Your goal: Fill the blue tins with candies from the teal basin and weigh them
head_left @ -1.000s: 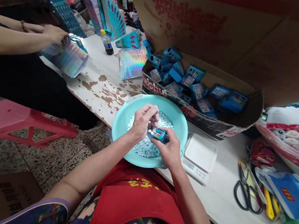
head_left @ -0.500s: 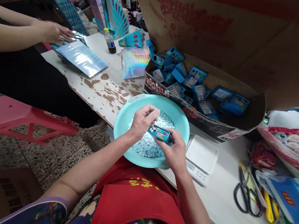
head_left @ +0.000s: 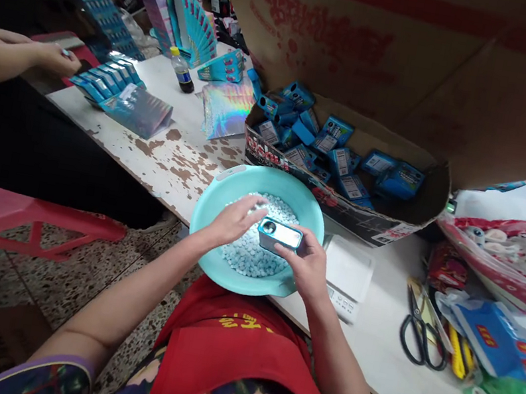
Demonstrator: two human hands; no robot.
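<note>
A round turquoise basin (head_left: 207,214) holds a heap of small pale-blue candies (head_left: 252,262). Above the heap, my right hand (head_left: 308,258) grips a small blue candy box (head_left: 281,237) by its right end, thumb in front and fingers behind. A dark round opening shows at the box's left end, and glare whitens its upper face. My left hand (head_left: 233,222) hovers over the basin's left part, fingers stretched out toward the box but apart from it. No object shows in that hand.
Behind the basin stands a carton (head_left: 369,225) of blue boxes. A white scale (head_left: 348,272) and black-handled scissors (head_left: 425,332) lie to the right. At left, a co-worker's hand (head_left: 61,59) is near blue packs (head_left: 111,77). A dark drink bottle (head_left: 183,71) stands behind.
My left hand has moved left, away from the box, and its pinched fingers have opened out. The box has turned in my right hand. The co-worker's hands have drawn back from the silvery bag.
</note>
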